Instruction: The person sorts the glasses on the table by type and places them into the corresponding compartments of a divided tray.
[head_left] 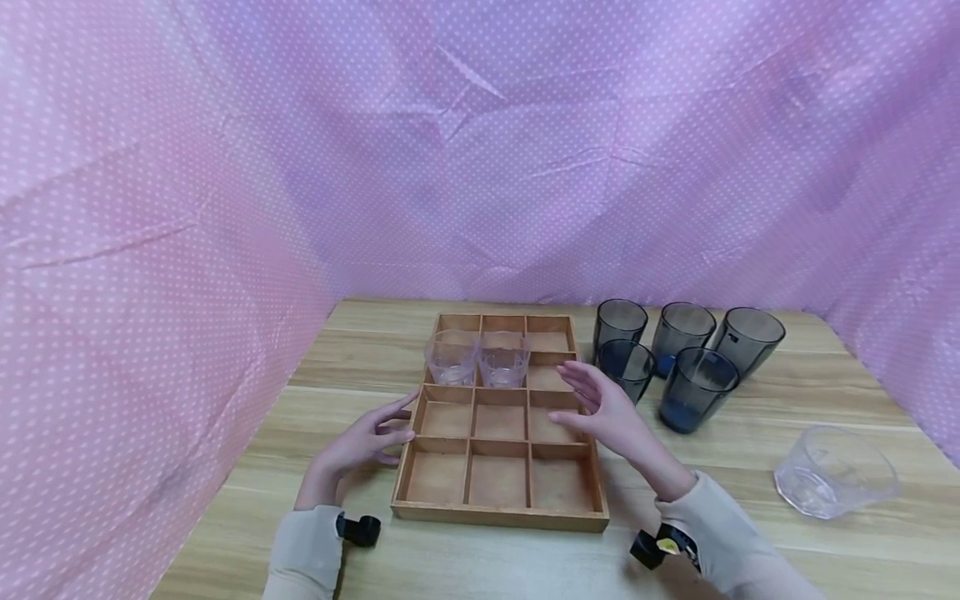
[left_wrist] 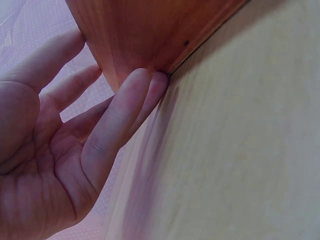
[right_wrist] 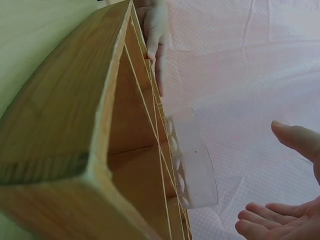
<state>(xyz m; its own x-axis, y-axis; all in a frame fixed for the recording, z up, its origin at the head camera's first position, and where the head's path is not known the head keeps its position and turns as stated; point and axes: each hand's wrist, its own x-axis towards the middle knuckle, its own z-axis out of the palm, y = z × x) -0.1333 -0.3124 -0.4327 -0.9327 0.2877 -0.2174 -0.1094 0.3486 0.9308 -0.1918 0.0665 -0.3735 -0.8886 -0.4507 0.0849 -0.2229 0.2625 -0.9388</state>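
A wooden tray (head_left: 498, 517) divided into several compartments lies on the table. Two clear glasses (head_left: 452, 367) stand side by side in its second row from the back, in the left and middle compartments. My left hand (head_left: 367, 437) touches the tray's left side; in the left wrist view its fingertips (left_wrist: 132, 87) rest against the wooden wall near the tabletop. Over the right column of the tray hovers my right hand (head_left: 603, 408), thumb and fingers spread apart with nothing between them. The right wrist view shows that hand (right_wrist: 285, 220) apart from the tray and glasses.
Several dark grey glasses (head_left: 697, 392) stand in a cluster right of the tray, close to my right hand. Another clear glass (head_left: 832, 475), tilted-looking, is farther right on the wooden table (head_left: 360, 350). A pink dotted cloth (head_left: 480, 167) hangs behind and along the sides.
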